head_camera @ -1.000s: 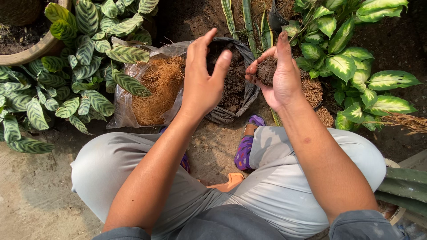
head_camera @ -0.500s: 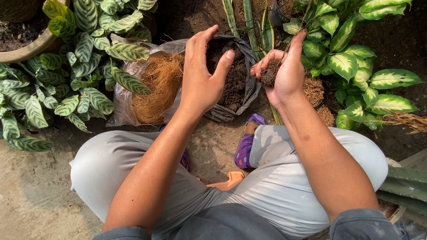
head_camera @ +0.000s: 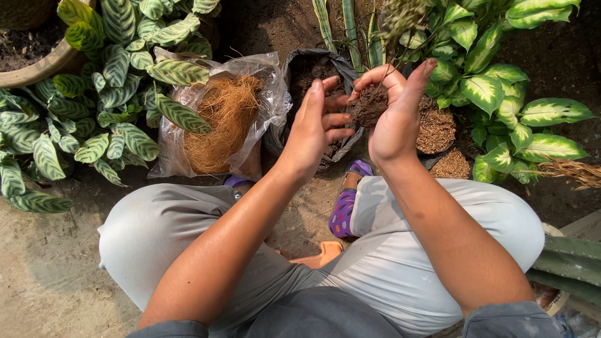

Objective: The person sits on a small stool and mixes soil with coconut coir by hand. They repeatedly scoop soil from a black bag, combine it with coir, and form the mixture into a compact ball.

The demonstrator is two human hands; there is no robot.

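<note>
A clear plastic bag [head_camera: 250, 75] of orange-brown fibre is seen at centre left, striped leaves [head_camera: 94, 100] at upper left, nothing blocking the hands. A dark, crumbly clump of soil [head_camera: 368, 105] is cupped in the right hand [head_camera: 393, 116], fingers curled around it, above the black bag [head_camera: 313, 62]. The left hand [head_camera: 316, 128] is held open just beside it, fingertips near the clump.

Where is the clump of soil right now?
The clump of soil sits cupped in the right hand, upper middle of the head view, just right of the left hand and over the black soil bag.
</note>
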